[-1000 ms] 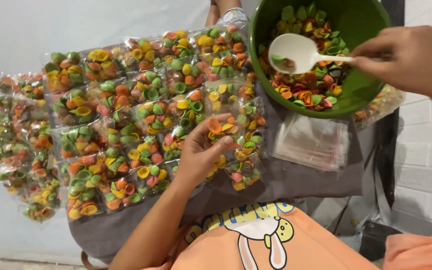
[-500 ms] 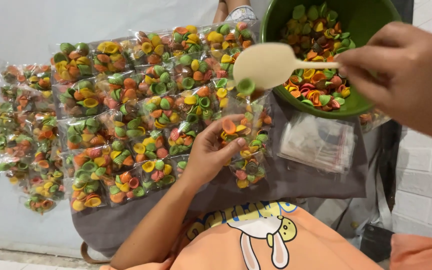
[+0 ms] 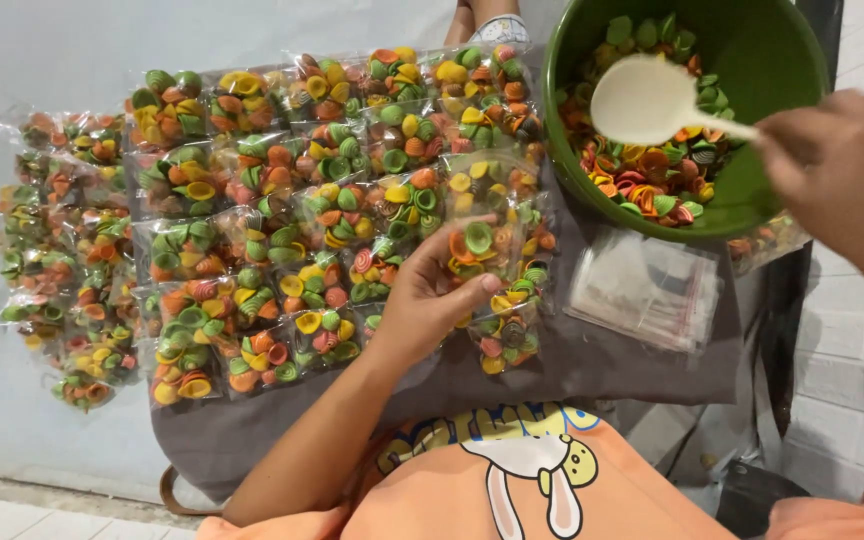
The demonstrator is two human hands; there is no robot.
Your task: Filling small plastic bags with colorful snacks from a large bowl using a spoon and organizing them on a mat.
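Note:
My left hand (image 3: pixel 430 298) holds a small clear bag of coloured shell-shaped snacks (image 3: pixel 479 247) upright over the grey cloth (image 3: pixel 592 365). My right hand (image 3: pixel 842 170) grips the handle of a white plastic spoon (image 3: pixel 652 100), whose bowl hovers over the snacks inside the green bowl (image 3: pixel 752 40) at the upper right. The spoon looks empty.
Several filled clear bags (image 3: pixel 282 210) lie in rows across the cloth, and more bags (image 3: pixel 62 260) rest on the floor at the left. A stack of empty clear bags (image 3: pixel 647 290) lies below the bowl. A person's foot (image 3: pixel 492 25) shows at the top edge.
The spoon left the bowl, passed over the bag in my left hand, and is back above the bowl. The camera view shifted slightly.

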